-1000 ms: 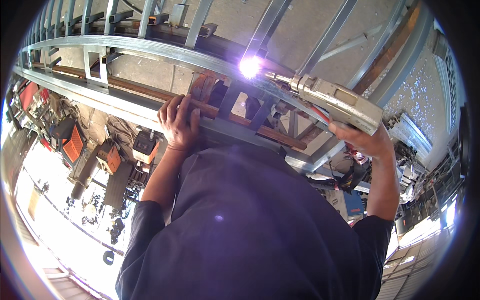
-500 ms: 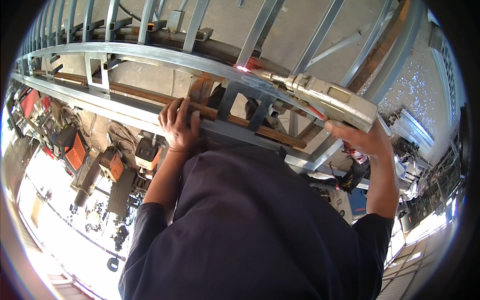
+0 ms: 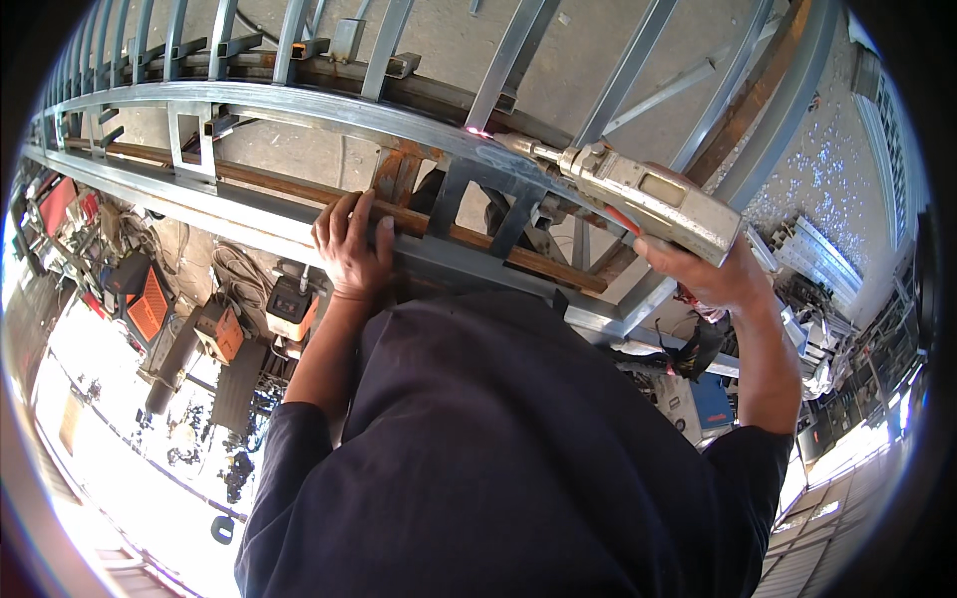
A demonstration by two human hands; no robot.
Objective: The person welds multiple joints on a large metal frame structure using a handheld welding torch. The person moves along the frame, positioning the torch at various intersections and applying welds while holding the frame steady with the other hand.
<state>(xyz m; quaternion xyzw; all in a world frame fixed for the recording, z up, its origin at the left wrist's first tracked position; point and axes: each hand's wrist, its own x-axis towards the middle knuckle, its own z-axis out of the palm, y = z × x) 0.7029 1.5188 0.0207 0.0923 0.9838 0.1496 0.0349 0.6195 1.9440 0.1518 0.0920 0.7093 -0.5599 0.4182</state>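
Note:
My right hand is wrapped round the rear of a silver, boxy welding gun. Its nozzle points left, and a small pinkish glow shows at its tip. That spot is where an upright bar meets the long grey rail of a metal frame. My left hand lies on the near rail, fingers stretched over its edge and holding nothing. Between the rails are short flat grey cross pieces and a rusty brown bar.
More upright bars run along the far side over a concrete floor. Orange-and-black machines and coiled cable lie below left. A blue case sits near my right forearm, with stacked metal pieces beyond.
My right hand and the welding gun have shifted slightly left. The glow at the tip is smaller and dimmer. My left hand stays on the rail.

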